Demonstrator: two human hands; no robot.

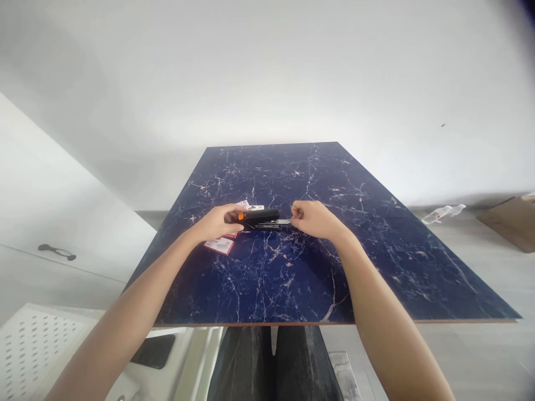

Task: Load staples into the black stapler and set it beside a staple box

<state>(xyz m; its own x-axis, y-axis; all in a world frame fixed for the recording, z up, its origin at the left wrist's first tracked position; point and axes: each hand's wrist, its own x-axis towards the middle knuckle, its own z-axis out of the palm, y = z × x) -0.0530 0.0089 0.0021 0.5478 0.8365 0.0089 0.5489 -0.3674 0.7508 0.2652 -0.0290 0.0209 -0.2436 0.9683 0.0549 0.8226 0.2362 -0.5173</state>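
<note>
Two hands busy: your left hand (220,220) grips the black stapler (265,214) at its 9 o'clock end; your right hand (311,217) pinches the metal strip (283,221) at 3 o'clock. Steady the body, guide strip straight (no twisting). Red-and-white packets (220,245), 8 o'clock: print unreadable.

Blue marbled table (284,284); printed cards (220,245).
</note>
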